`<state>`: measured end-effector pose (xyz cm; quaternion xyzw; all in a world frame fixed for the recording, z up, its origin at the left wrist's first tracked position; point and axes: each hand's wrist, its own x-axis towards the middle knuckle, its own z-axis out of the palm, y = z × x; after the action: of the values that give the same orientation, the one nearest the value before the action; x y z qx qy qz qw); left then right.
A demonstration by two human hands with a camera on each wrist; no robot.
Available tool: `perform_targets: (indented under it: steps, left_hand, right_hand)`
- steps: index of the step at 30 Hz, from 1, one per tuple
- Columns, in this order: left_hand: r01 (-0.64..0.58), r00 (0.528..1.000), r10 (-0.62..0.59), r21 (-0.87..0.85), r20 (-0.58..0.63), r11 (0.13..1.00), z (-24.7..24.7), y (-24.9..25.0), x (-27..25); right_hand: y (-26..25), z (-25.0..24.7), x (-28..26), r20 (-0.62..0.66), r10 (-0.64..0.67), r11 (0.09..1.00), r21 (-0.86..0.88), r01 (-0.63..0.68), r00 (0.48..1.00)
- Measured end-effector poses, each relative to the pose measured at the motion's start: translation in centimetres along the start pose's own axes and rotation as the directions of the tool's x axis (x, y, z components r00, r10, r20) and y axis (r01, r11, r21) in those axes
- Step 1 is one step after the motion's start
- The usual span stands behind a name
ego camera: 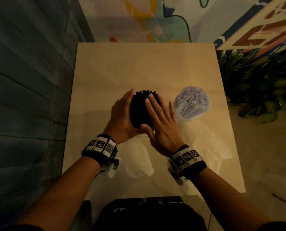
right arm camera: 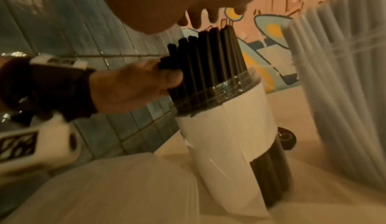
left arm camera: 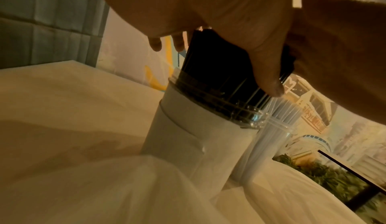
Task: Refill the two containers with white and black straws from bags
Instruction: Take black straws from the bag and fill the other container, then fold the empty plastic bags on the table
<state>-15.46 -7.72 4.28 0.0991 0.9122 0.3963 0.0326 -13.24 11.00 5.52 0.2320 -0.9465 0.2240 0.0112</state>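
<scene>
both hands cup the black straws (ego camera: 143, 110) in their container (right arm camera: 225, 128) on the bench (ego camera: 139, 67) — left hand (ego camera: 120, 117) and right hand (ego camera: 162, 124) flat-fingered, likely to tidy them — white straws (ego camera: 191, 101) stand beside.

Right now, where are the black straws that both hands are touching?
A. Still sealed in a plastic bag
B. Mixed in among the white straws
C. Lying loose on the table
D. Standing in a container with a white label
D: the black straws stand upright in the container with a white label, left hand and right hand pressed against their sides.
</scene>
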Motion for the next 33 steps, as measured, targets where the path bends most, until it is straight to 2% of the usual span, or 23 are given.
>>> perform_targets:
  steps: [3, 5, 11, 15, 18, 21, 23, 24, 26, 28, 30, 33]
  left_hand:
    - [0.16, 0.986, -0.155, -0.099, 0.063, 0.982, 0.5, -0.8, -0.3]
    - [0.202, 0.977, -0.191, -0.128, 0.09, 0.971, 0.5, -0.9, 0.0]
    - [0.146, 0.982, -0.13, -0.114, 0.134, 0.983, -0.1, -0.8, 1.4]
    - [0.136, 0.986, -0.126, -0.091, 0.107, 0.987, 0.5, -0.6, 1.8]
    - [0.11, 0.989, -0.101, -0.075, 0.107, 0.991, 0.2, -0.5, 2.2]
    - [0.138, 0.987, -0.129, -0.108, 0.093, 0.985, -0.9, -0.4, 1.1]
    - [0.202, 0.979, -0.198, -0.141, 0.045, 0.969, -1.6, -1.1, -1.6]
    - [0.251, 0.968, -0.251, -0.173, 0.02, 0.952, -1.8, -1.9, -3.6]
    - [0.352, 0.927, -0.372, -0.239, -0.045, 0.905, -2.1, -3.2, -8.4]
    - [0.433, 0.867, -0.47, -0.217, -0.163, 0.875, -2.0, -4.7, -13.6]
    - [0.526, 0.769, -0.569, -0.216, -0.291, 0.823, -1.1, -6.4, -19.0]
    - [0.666, 0.579, -0.723, -0.293, -0.377, 0.686, 0.9, -8.3, -26.3]
  right_hand:
    - [0.0, 0.5, 0.3, 0.011, -0.002, 0.999, -0.036, 0.002, 1.0]
    - [0.3, 0.8, 1.1, 0.037, 0.003, 0.999, -0.038, -0.002, 0.999]
    - [0.4, 0.0, 2.3, -0.031, 0.025, 1.0, -0.005, -0.025, 0.999]
    - [0.4, 0.7, 2.5, 0.031, 0.045, 0.996, -0.082, -0.042, 0.999]
    - [0.3, 0.4, 2.8, 0.042, 0.063, 0.996, -0.057, -0.061, 0.997]
    - [-0.2, -0.8, 1.1, -0.121, -0.02, 0.998, 0.065, 0.028, 0.993]
    - [-0.5, -1.6, -1.0, -0.274, -0.069, 0.984, 0.139, 0.111, 0.959]
    - [-0.4, -1.7, -2.3, -0.302, -0.077, 0.975, 0.178, 0.135, 0.95]
    - [0.2, -1.2, -4.9, -0.202, -0.074, 0.952, 0.276, 0.129, 0.977]
    - [1.0, 0.1, -7.1, 0.078, -0.014, 0.951, 0.308, -0.011, 0.997]
    - [1.9, 2.0, -9.0, 0.35, 0.071, 0.951, 0.257, -0.169, 0.934]
    - [3.0, 4.6, -10.2, 0.57, 0.157, 0.918, 0.216, -0.332, 0.807]
